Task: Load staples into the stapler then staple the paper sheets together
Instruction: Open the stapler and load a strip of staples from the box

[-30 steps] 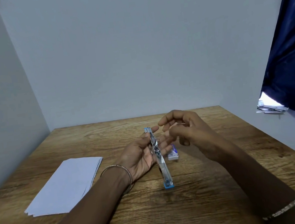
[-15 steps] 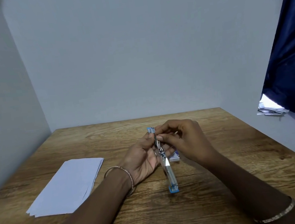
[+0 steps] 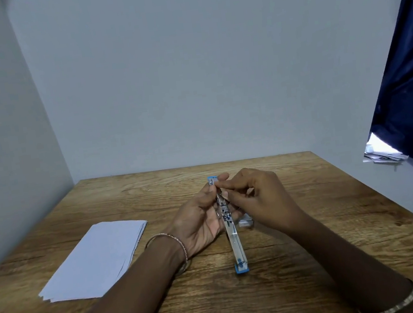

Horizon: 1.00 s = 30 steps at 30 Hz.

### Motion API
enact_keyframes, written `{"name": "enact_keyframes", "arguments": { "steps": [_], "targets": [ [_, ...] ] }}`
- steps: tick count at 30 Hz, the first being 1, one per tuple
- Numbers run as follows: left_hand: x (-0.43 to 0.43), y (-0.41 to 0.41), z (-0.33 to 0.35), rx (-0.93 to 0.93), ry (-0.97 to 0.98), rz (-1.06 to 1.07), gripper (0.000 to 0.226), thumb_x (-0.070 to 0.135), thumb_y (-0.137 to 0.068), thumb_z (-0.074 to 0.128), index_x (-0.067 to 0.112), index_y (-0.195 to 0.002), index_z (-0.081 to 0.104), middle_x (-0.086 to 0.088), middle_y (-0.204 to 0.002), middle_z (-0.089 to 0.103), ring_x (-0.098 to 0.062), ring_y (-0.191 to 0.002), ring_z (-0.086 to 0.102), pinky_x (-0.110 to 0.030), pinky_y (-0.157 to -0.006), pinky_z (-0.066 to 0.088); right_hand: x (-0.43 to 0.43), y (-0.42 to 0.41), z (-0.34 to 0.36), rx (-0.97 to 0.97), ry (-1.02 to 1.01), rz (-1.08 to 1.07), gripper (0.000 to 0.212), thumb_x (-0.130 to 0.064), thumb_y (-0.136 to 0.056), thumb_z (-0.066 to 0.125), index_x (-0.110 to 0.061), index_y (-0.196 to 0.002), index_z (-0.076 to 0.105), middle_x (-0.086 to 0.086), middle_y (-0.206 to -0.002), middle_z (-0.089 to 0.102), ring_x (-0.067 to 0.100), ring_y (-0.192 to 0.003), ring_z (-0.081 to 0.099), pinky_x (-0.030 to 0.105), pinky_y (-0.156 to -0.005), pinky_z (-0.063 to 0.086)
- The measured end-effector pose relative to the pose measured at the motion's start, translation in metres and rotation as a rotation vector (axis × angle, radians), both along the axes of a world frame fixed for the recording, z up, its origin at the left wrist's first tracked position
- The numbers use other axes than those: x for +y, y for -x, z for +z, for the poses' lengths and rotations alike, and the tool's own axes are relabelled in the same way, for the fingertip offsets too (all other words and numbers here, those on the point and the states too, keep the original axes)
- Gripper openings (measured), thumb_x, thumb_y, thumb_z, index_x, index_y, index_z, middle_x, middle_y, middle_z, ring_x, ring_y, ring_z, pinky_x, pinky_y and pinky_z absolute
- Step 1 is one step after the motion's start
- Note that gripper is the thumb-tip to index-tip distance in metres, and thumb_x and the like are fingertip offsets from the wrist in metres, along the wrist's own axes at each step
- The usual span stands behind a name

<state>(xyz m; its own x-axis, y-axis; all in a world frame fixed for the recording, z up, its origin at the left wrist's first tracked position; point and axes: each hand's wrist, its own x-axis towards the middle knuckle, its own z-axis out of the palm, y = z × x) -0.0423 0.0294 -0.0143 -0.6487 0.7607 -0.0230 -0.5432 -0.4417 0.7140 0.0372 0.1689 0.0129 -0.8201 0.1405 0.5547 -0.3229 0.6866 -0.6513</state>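
Observation:
A slim metal stapler [image 3: 234, 242] with blue ends is swung open flat above the middle of the wooden table [image 3: 247, 304]. My left hand [image 3: 201, 223] cradles its far half, palm up. My right hand [image 3: 256, 197] pinches at the open channel near the far blue end; whether it holds staples is too small to tell. A small staple box [image 3: 246, 222] lies on the table, mostly hidden under my right hand. A stack of white paper sheets [image 3: 100, 258] lies to the left of my left forearm.
Pale walls close in the table at the back and left. A dark blue curtain [image 3: 411, 74] hangs at the right with some papers [image 3: 383, 155] on a ledge below it.
My right hand has come left and down from beside the stapler onto its open far half. The stapler's near end has swung slightly toward me.

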Motion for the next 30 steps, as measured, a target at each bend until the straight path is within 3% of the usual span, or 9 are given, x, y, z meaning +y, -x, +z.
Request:
{"name": "enact_keyframes", "arguments": {
  "steps": [4,7,12,16,20,22,25,27,30],
  "targets": [
    [-0.002,0.002,0.001,-0.048,-0.069,0.003,0.041,0.015,-0.109,0.032,0.005,-0.146,0.048,-0.037,-0.141,0.054,-0.044,-0.128,0.059,-0.054,-0.101,0.052,0.002,-0.001,0.003,0.05,0.023,-0.07,0.027,-0.001,-0.09,0.067,-0.018,-0.104,0.081,-0.011,-0.085,0.074,0.014,-0.072,0.066,0.014,-0.06,0.05],
    [-0.003,0.007,0.004,-0.074,-0.123,0.057,0.037,0.014,-0.108,0.036,0.004,-0.141,0.049,-0.038,-0.13,0.062,-0.043,-0.116,0.067,-0.053,-0.094,0.057,0.003,-0.002,0.005,0.021,-0.089,-0.069,0.023,0.0,-0.084,0.067,-0.019,-0.093,0.077,-0.008,-0.086,0.072,0.012,-0.068,0.062,0.026,-0.062,0.052],
    [-0.005,0.017,0.007,-0.164,-0.217,0.234,0.029,0.015,-0.109,0.034,0.005,-0.127,0.055,-0.035,-0.124,0.064,-0.044,-0.093,0.075,-0.054,-0.073,0.063,0.006,-0.006,0.003,-0.069,-0.345,0.168,0.036,-0.007,-0.078,0.071,-0.018,-0.111,0.066,0.0,-0.107,0.062,0.013,-0.087,0.057,0.019,-0.068,0.045],
    [-0.01,0.022,0.008,-0.218,-0.292,0.283,0.03,0.017,-0.11,0.03,0.004,-0.126,0.053,-0.034,-0.131,0.06,-0.043,-0.101,0.071,-0.056,-0.081,0.055,0.004,-0.001,0.002,0.002,-0.281,0.21,0.034,-0.007,-0.08,0.081,-0.022,-0.11,0.073,-0.004,-0.103,0.066,0.008,-0.084,0.058,0.009,-0.064,0.04],
    [-0.012,0.02,0.009,-0.142,-0.245,0.265,0.029,0.018,-0.109,0.033,0.006,-0.123,0.055,-0.031,-0.129,0.063,-0.038,-0.094,0.077,-0.049,-0.067,0.064,0.0,0.001,0.0,0.052,0.009,0.233,0.02,-0.018,-0.087,0.08,-0.024,-0.106,0.078,-0.009,-0.099,0.072,0.013,-0.09,0.064,0.02,-0.063,0.045],
    [-0.011,0.015,0.008,-0.1,-0.204,0.223,0.03,0.02,-0.108,0.035,0.007,-0.128,0.055,-0.03,-0.128,0.066,-0.04,-0.106,0.073,-0.048,-0.074,0.065,-0.001,0.002,-0.002,0.059,0.102,0.201,0.013,-0.023,-0.091,0.075,-0.031,-0.101,0.077,-0.013,-0.095,0.072,0.013,-0.09,0.067,0.025,-0.066,0.05],
    [-0.007,0.007,0.006,0.015,-0.092,0.143,0.037,0.022,-0.105,0.041,0.013,-0.138,0.054,-0.028,-0.14,0.059,-0.044,-0.134,0.053,-0.059,-0.104,0.048,-0.001,0.003,-0.004,0.044,0.159,0.151,0.006,-0.027,-0.096,0.069,-0.028,-0.1,0.074,-0.006,-0.093,0.075,0.013,-0.088,0.07,0.038,-0.073,0.058],
    [-0.003,0.001,0.005,0.134,-0.048,0.118,0.04,0.022,-0.101,0.047,0.018,-0.14,0.054,-0.028,-0.146,0.054,-0.04,-0.136,0.05,-0.065,-0.113,0.036,-0.001,0.003,-0.007,0.033,0.212,0.157,0.01,-0.027,-0.096,0.07,-0.023,-0.104,0.071,-0.004,-0.093,0.076,0.011,-0.083,0.073,0.033,-0.069,0.058],
    [0.002,-0.007,0.004,0.332,-0.015,0.126,0.039,0.025,-0.104,0.043,0.026,-0.142,0.052,-0.019,-0.144,0.059,-0.034,-0.129,0.061,-0.056,-0.11,0.045,-0.001,0.004,-0.008,-0.003,0.252,0.158,0.025,-0.026,-0.091,0.076,-0.025,-0.115,0.067,-0.009,-0.102,0.075,0.008,-0.085,0.074,0.033,-0.076,0.061]
  ]
}}
